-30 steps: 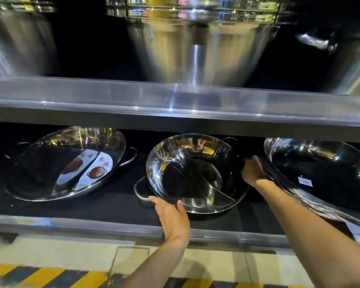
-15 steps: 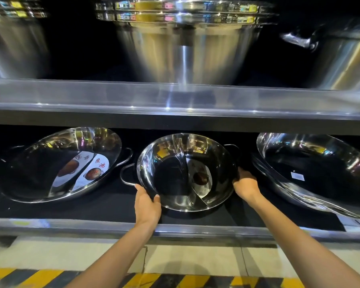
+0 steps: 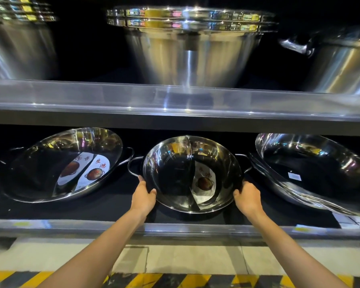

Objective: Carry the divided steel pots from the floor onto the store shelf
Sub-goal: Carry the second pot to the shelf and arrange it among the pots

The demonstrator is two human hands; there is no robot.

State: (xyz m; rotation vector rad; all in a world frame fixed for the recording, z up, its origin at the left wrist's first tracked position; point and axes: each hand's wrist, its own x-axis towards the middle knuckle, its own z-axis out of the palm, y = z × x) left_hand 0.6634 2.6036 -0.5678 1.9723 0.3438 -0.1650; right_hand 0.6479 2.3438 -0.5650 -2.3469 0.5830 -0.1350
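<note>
A divided steel pot (image 3: pixel 175 173) with a curved middle wall and a paper label in its right half leans tilted toward me on the dark lower shelf (image 3: pixel 112 208). My left hand (image 3: pixel 144 196) grips its lower left rim, just under the wire handle. My right hand (image 3: pixel 247 199) holds the lower right rim. A second, wider divided pot (image 3: pixel 40 169) with a label lies tilted to the left on the same shelf.
A stack of shiny steel pans (image 3: pixel 320 169) leans at the right, close to my right hand. The upper shelf (image 3: pixel 175 102) carries large steel basins (image 3: pixel 187 50). The shelf's front rail (image 3: pixel 50 225) sits above a pale floor with yellow-black tape (image 3: pixel 175 280).
The middle pot has turned so its divider runs upright and its label shows. My left hand went from the front rim to the left rim, and my right hand slid down to the right rim.
</note>
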